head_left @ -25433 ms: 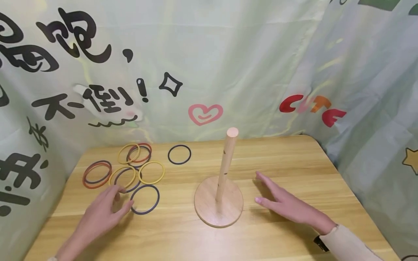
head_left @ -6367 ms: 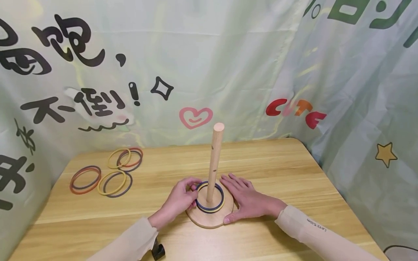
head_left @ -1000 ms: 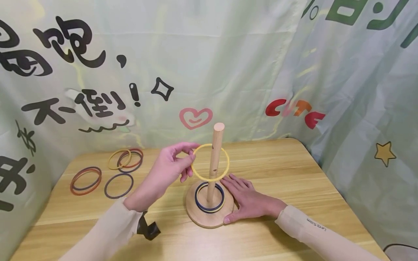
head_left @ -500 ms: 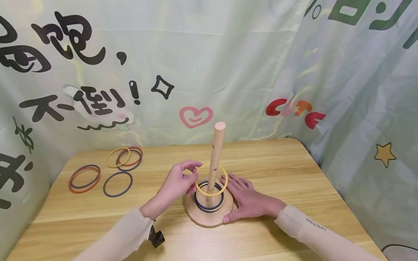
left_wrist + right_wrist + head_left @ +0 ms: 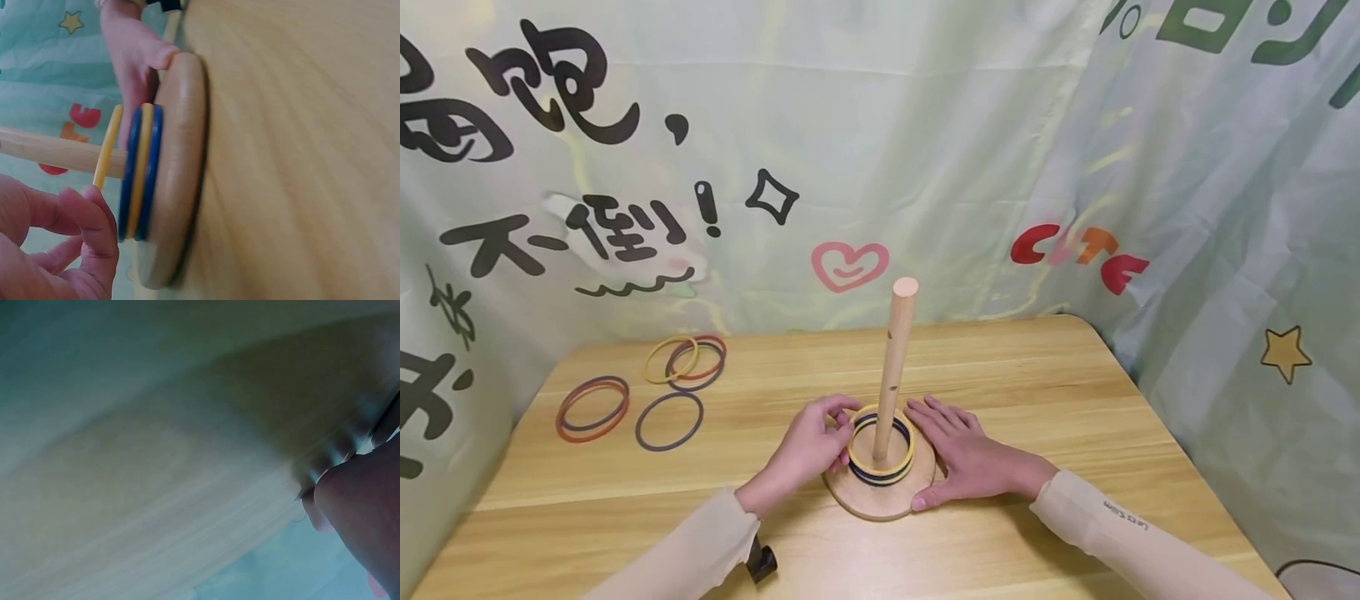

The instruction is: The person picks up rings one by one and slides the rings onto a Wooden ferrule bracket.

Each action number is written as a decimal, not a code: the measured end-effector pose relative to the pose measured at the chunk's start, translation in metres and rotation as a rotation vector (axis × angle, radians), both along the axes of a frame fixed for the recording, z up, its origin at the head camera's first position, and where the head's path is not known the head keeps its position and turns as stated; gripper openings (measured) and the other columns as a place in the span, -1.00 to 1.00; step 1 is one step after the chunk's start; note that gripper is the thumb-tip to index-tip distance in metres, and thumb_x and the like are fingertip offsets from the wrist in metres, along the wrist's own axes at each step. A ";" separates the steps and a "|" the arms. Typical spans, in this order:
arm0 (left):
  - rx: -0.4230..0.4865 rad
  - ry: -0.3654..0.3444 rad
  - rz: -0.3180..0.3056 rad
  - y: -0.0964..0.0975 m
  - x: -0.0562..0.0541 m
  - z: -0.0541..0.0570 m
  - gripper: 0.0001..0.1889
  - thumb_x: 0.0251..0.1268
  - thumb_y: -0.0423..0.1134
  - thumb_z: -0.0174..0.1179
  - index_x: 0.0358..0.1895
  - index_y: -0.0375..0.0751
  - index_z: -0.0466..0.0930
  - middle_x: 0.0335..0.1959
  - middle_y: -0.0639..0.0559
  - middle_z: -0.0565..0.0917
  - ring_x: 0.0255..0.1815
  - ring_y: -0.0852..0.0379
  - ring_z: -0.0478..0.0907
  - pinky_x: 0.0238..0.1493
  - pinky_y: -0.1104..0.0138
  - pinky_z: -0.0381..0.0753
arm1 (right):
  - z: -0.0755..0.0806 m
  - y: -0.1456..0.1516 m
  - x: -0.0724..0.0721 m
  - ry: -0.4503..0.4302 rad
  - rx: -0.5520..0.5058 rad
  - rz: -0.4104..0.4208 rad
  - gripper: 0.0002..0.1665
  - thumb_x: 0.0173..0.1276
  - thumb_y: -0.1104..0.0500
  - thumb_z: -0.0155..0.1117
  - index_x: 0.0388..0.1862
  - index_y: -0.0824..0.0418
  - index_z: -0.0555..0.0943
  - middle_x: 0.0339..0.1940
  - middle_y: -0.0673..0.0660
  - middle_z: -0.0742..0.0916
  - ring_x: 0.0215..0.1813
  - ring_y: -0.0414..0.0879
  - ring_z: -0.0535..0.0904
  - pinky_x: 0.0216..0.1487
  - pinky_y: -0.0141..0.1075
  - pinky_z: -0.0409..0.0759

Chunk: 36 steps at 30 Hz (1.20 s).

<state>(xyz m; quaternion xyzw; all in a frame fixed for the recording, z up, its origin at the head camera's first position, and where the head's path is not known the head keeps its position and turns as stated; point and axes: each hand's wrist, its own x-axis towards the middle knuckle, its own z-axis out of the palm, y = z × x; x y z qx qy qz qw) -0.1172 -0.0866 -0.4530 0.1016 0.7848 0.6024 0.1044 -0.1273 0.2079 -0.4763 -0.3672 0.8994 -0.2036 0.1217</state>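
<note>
A wooden peg (image 5: 897,358) rises from a round wooden base (image 5: 880,505) at mid table. My left hand (image 5: 808,442) pinches a yellow ring (image 5: 107,147) between thumb and fingers. That ring encircles the peg and, in the left wrist view, tilts slightly above a stack on the base: a blue ring (image 5: 129,178), a yellow ring (image 5: 143,175) and a lower blue ring (image 5: 154,169). My right hand (image 5: 981,462) rests against the base's right side, fingers extended and thumb at the front edge. The right wrist view is dark and blurred.
At the table's left lie loose rings: a red ring (image 5: 567,435) overlapping a dark blue one, a lone dark blue ring (image 5: 638,433), and a farther cluster with a yellow ring (image 5: 646,367). A printed curtain (image 5: 955,167) hangs behind the table (image 5: 1037,367).
Over the last second my left hand has lowered the yellow ring along the peg to just above the stack. Earlier that ring lay among those at left. My right hand stays at the base.
</note>
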 end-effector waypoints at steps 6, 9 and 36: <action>0.001 -0.029 0.001 -0.002 0.000 -0.008 -0.66 0.55 -0.54 0.13 0.29 -0.40 0.63 -0.30 -0.11 0.54 -0.65 0.12 0.54 -0.71 0.38 0.47 | -0.002 -0.001 -0.001 -0.011 0.014 -0.007 0.55 0.25 -0.60 0.43 0.84 0.24 -0.05 0.84 0.20 0.07 0.80 0.26 -0.17 0.60 0.38 -0.04; 0.011 -0.045 0.012 -0.004 0.000 -0.011 -0.67 0.54 -0.54 0.14 0.27 -0.41 0.64 -0.29 -0.11 0.54 -0.64 0.12 0.55 -0.72 0.38 0.47 | -0.001 -0.001 -0.001 -0.014 0.009 -0.006 0.55 0.25 -0.60 0.43 0.84 0.23 -0.06 0.84 0.21 0.07 0.80 0.27 -0.17 0.60 0.38 -0.05; -0.130 0.041 0.139 -0.080 0.014 -0.008 -0.68 0.54 -0.34 0.32 0.27 -0.29 0.70 -0.02 -0.03 0.69 -0.07 0.03 0.60 -0.16 0.32 0.62 | 0.001 -0.001 -0.001 -0.042 0.009 -0.006 0.54 0.27 -0.58 0.45 0.85 0.20 -0.08 0.84 0.18 0.04 0.81 0.25 -0.22 0.62 0.38 -0.10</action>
